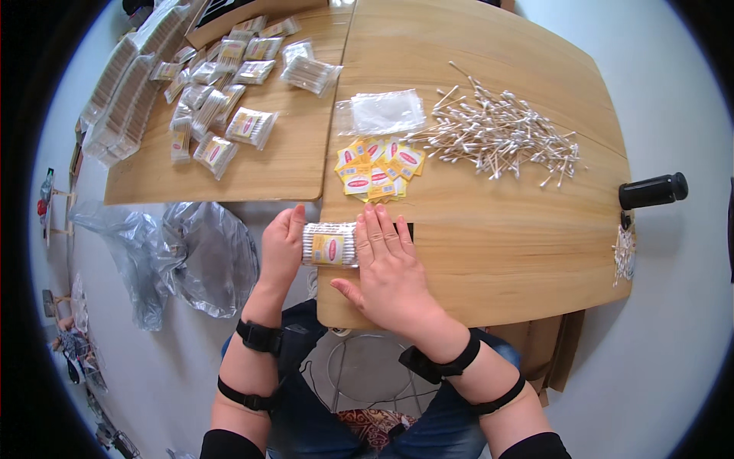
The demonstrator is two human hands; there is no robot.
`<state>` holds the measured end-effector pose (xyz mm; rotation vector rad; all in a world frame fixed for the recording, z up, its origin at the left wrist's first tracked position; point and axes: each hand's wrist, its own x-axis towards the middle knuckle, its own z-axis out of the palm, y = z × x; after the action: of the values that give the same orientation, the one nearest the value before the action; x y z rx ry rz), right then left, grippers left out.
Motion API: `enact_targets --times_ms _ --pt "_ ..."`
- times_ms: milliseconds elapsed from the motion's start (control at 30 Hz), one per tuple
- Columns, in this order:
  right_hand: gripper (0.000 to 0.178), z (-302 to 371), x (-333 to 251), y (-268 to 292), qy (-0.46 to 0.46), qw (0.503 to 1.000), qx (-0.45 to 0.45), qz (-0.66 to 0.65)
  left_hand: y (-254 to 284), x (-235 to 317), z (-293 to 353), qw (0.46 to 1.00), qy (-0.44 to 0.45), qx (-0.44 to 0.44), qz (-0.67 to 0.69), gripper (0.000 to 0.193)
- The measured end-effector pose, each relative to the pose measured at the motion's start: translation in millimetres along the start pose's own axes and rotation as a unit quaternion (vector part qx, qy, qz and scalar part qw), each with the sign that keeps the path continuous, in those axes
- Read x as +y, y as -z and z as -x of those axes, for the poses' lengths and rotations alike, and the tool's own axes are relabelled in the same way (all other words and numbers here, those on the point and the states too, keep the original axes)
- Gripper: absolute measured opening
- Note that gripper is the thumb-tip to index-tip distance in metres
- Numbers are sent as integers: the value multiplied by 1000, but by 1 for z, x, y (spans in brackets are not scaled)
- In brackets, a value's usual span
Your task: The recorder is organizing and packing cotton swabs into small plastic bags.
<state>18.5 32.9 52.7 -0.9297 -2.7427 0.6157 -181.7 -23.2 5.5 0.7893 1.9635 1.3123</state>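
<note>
A clear packet of cotton swabs point(330, 246) with a yellow and white label lies at the table's front left edge. My left hand point(284, 243) is closed on the packet's left end, thumb upward. Across its right end, my right hand point(388, 264) lies flat, fingers stretched out and pressed down. A small dark strip beside its fingertips is mostly covered by that hand. Just beyond the packet is a pile of yellow and white label cards point(378, 170). Empty clear bags point(388, 112) lie behind the cards, and a heap of loose cotton swabs point(501, 134) spreads to their right.
Several filled swab packets point(251, 127) are scattered over the left table point(298, 172). Stacked clear packs point(118, 103) stand along its far left side. A grey plastic bag point(210, 256) hangs below that table. A black cylinder point(652, 191) sits by the right edge, near more swabs point(624, 252).
</note>
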Motion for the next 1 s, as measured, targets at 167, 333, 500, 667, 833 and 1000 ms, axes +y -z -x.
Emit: enact_targets --times_ms 167,333,500,667,833,1000 --pt "75 -10 76 44 -57 979 161 107 23 20 -2 974 -113 57 -190 38" --pt "69 11 133 58 -179 961 145 153 7 44 -1 929 -245 144 -237 20" --pt "61 25 139 57 -166 969 157 95 -25 67 13 902 -334 109 -251 11" --pt "51 45 125 61 -87 984 146 59 -67 78 30 885 -403 33 -231 15" --pt "40 55 107 69 16 992 125 5 -107 81 43 894 -391 -85 -203 30" --pt "39 60 110 70 -59 981 146 -115 -122 80 43 882 -392 -87 -246 34"
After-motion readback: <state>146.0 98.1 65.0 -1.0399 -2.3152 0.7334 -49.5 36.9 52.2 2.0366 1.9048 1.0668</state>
